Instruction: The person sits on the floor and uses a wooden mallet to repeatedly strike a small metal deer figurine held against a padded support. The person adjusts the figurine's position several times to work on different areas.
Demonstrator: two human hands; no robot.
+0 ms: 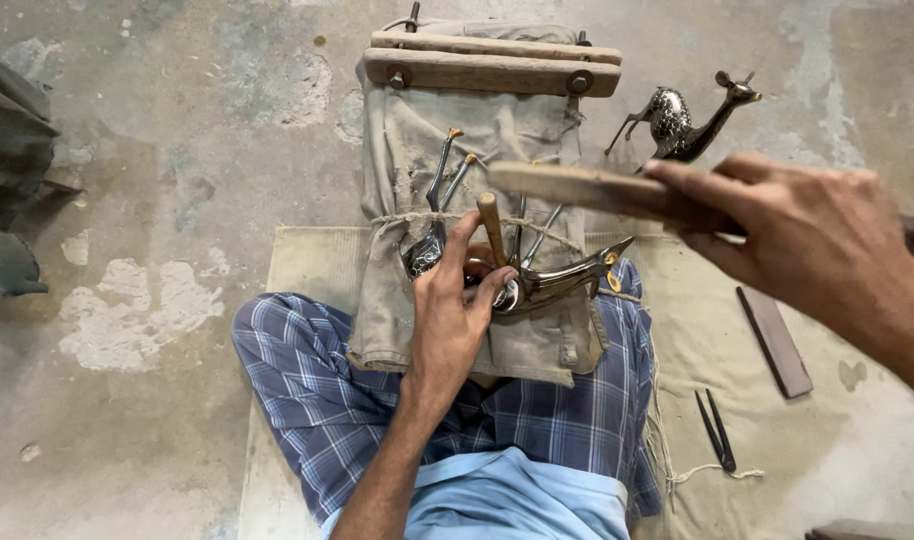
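Two metal deer figures [537,280] [682,122], one divider [715,430]

Legs: covered by a wrapped cloth [307,380] checked in blue and white (thin dark lines crossing) | Torso: a plain light blue shirt [517,500] is worn | Arms: bare, no sleeves seen | Hands: bare

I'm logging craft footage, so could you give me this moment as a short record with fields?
Setting: concrete floor, person seated on a mat
Left hand: holds a wooden-handled chisel upright on a metal deer figure
Right hand: raised, grips a wooden stick
Support: cloth-wrapped block with wooden bars
Nearby: finished metal deer, flat bar, dividers
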